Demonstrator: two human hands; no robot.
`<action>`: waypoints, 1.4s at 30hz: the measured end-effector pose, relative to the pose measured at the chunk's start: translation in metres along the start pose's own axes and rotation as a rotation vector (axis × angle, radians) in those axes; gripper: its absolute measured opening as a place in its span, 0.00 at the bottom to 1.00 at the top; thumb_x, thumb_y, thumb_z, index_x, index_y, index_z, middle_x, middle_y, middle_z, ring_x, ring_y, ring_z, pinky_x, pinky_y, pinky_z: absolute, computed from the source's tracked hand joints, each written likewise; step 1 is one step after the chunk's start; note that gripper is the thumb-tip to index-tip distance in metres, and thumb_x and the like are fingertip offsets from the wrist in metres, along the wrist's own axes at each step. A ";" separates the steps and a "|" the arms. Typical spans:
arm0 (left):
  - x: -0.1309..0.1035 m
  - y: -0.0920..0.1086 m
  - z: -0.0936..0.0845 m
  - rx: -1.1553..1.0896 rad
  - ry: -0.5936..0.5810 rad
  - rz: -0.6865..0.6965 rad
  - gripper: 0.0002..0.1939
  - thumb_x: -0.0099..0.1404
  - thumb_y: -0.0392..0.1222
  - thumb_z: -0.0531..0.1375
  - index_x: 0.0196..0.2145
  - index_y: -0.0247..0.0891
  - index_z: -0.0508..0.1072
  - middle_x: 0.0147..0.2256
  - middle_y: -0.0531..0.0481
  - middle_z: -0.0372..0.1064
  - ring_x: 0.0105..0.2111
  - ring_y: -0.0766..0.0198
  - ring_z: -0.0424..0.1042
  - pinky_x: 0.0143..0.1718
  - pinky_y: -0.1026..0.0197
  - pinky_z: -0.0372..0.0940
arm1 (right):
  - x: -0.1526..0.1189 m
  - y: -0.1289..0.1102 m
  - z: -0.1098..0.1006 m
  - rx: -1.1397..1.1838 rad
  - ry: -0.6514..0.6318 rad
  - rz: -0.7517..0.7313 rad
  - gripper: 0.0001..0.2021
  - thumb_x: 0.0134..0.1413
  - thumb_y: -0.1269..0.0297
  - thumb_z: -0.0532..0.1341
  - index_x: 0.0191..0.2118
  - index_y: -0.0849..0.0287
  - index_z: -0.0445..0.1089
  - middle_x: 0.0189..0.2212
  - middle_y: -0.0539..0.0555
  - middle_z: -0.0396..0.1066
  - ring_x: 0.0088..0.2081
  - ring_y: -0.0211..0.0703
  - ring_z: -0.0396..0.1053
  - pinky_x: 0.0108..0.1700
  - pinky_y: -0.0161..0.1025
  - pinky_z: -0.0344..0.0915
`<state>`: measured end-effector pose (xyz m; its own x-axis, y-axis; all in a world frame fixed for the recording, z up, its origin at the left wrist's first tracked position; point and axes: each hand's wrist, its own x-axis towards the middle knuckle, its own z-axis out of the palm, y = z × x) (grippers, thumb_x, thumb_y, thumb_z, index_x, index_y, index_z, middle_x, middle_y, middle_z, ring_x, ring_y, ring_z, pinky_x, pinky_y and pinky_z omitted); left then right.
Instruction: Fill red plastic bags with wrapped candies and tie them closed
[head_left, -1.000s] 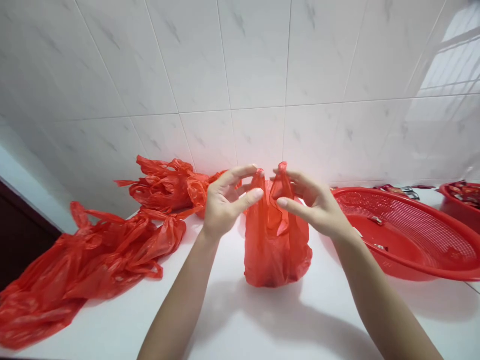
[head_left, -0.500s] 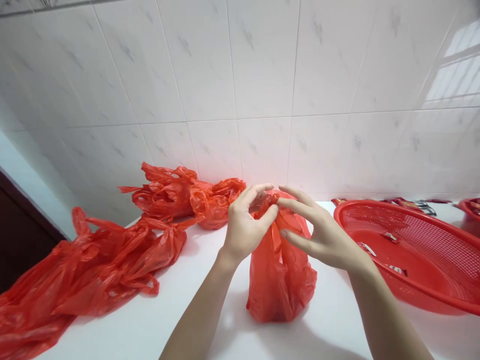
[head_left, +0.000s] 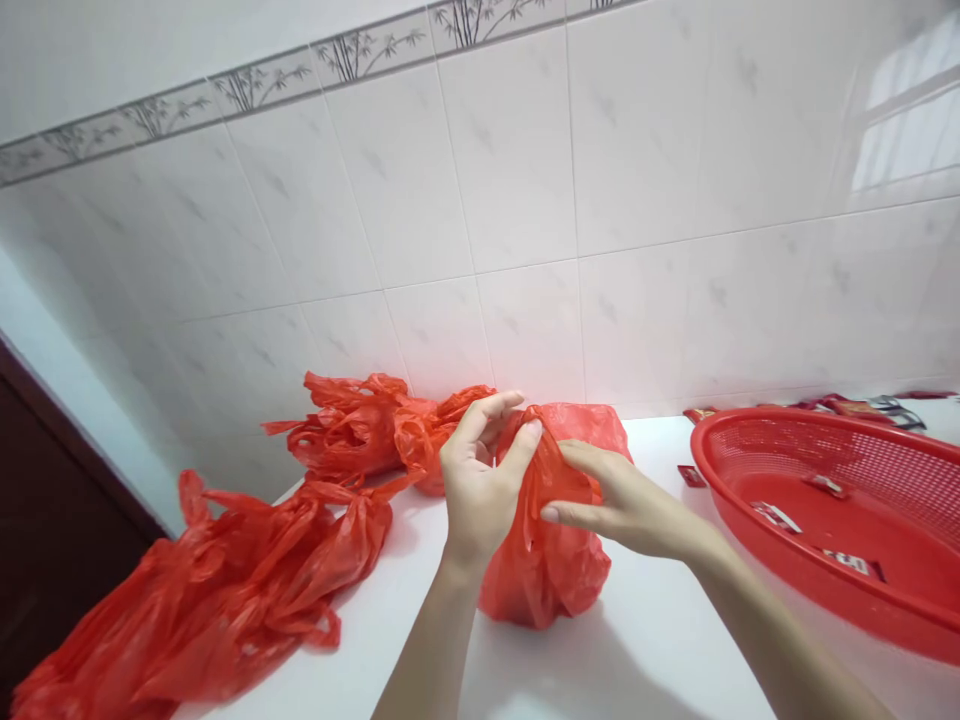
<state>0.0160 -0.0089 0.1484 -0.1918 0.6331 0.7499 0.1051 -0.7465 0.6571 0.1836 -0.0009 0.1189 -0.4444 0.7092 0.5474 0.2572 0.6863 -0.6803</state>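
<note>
A red plastic bag [head_left: 547, 570] stands upright on the white table [head_left: 592, 660], its top gathered into a bunch. My left hand [head_left: 484, 480] pinches the gathered top between thumb and fingers. Lower down, on the bag's right side, my right hand [head_left: 622, 500] touches the plastic with thumb and fingers curved round a fold. Behind this bag, another piece of red plastic [head_left: 592, 425] shows near the wall.
Several red bags [head_left: 247, 590] lie at the left, with more bags [head_left: 349, 430] by the tiled wall [head_left: 517, 180]. A red basket [head_left: 825, 590] holding small packets is at the right. Other packets [head_left: 862, 405] lie behind it.
The view has tilted up. My right hand has moved down from the bag's top to its side, its fingers closing on the plastic. My left hand still pinches the top.
</note>
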 end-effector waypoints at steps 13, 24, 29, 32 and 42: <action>0.009 0.002 -0.008 -0.043 0.054 -0.018 0.10 0.58 0.40 0.69 0.39 0.39 0.77 0.39 0.49 0.78 0.39 0.60 0.80 0.44 0.59 0.76 | 0.006 0.001 -0.002 0.678 0.080 0.208 0.14 0.62 0.51 0.61 0.41 0.56 0.74 0.33 0.53 0.75 0.37 0.45 0.73 0.40 0.40 0.69; 0.007 0.003 -0.013 -0.219 -0.217 -0.062 0.13 0.57 0.35 0.69 0.42 0.41 0.79 0.42 0.46 0.79 0.45 0.53 0.79 0.50 0.51 0.75 | 0.009 -0.005 -0.002 0.732 0.297 0.390 0.16 0.57 0.55 0.62 0.24 0.56 0.60 0.16 0.44 0.62 0.16 0.31 0.51 0.26 0.35 0.60; 0.006 0.005 -0.013 -0.176 -0.283 -0.023 0.14 0.57 0.36 0.69 0.42 0.42 0.80 0.43 0.46 0.79 0.48 0.53 0.78 0.53 0.50 0.73 | 0.007 -0.006 0.004 0.585 0.350 0.384 0.11 0.59 0.55 0.58 0.31 0.55 0.61 0.16 0.43 0.62 0.16 0.32 0.51 0.22 0.33 0.53; 0.005 0.004 -0.013 -0.139 -0.272 0.006 0.13 0.57 0.35 0.69 0.42 0.43 0.80 0.42 0.48 0.79 0.46 0.55 0.78 0.53 0.52 0.74 | 0.005 -0.004 0.006 0.417 0.413 0.345 0.05 0.59 0.60 0.57 0.35 0.54 0.63 0.17 0.42 0.58 0.19 0.33 0.53 0.22 0.32 0.51; 0.004 -0.003 -0.011 -0.015 -0.293 0.058 0.13 0.61 0.34 0.66 0.44 0.44 0.80 0.44 0.48 0.79 0.49 0.56 0.77 0.55 0.54 0.72 | -0.002 -0.016 0.005 0.486 0.060 0.274 0.08 0.57 0.69 0.54 0.37 0.55 0.70 0.22 0.44 0.55 0.22 0.33 0.52 0.23 0.33 0.50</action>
<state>0.0040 -0.0066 0.1482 0.1039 0.6199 0.7778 0.0930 -0.7847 0.6129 0.1757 -0.0137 0.1261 -0.3638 0.8687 0.3361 -0.0753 0.3322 -0.9402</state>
